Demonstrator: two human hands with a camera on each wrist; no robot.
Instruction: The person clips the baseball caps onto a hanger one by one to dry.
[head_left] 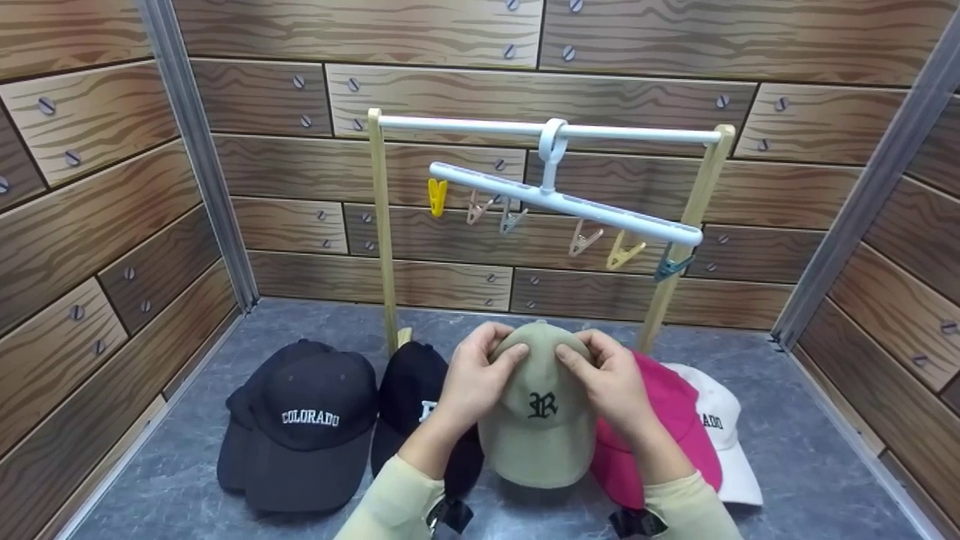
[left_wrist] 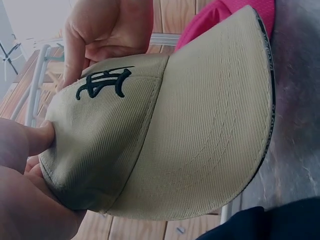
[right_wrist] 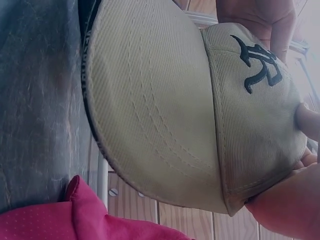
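Note:
Both hands hold a khaki baseball cap (head_left: 536, 442) up in front of the rack, brim toward me and downward, a dark embroidered letter on its front. My left hand (head_left: 476, 375) pinches the left side of the crown, thumb on the outer cloth. On the opposite side my right hand (head_left: 611, 379) pinches the crown likewise. In the left wrist view the cap (left_wrist: 200, 115) shows its brim and stitching, and the left thumb presses the crown. The right wrist view has the cap (right_wrist: 155, 110) from the other side. The fingers behind the crown are partly hidden.
A pale blue clip hanger (head_left: 570, 204) hangs tilted from a rack bar (head_left: 465, 126), with several coloured clips beneath. Black Colorado caps (head_left: 311, 427) and a lettered black cap (head_left: 409, 390) lie left; a pink cap (head_left: 675, 420) and a white cap (head_left: 739, 469) lie right. Wood-patterned walls surround the grey table.

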